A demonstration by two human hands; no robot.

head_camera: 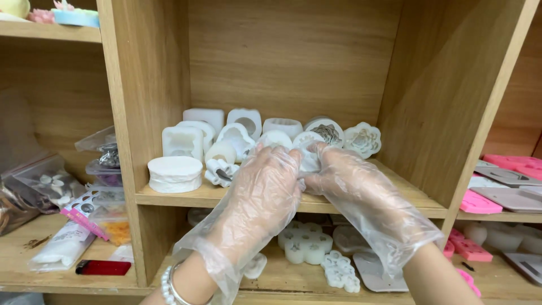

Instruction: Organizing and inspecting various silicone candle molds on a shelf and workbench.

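Both hands, in loose clear plastic gloves, meet at the front edge of the wooden shelf [395, 189]. The left hand [265, 192] and the right hand [355, 189] curl their fingers around a small white silicone mould [309, 161] held between them just above the shelf board. Behind it stand more white silicone moulds in rows, among them a flower-shaped mould [362, 139] near the right wall and a low oval white mould [175, 173] at the front left corner.
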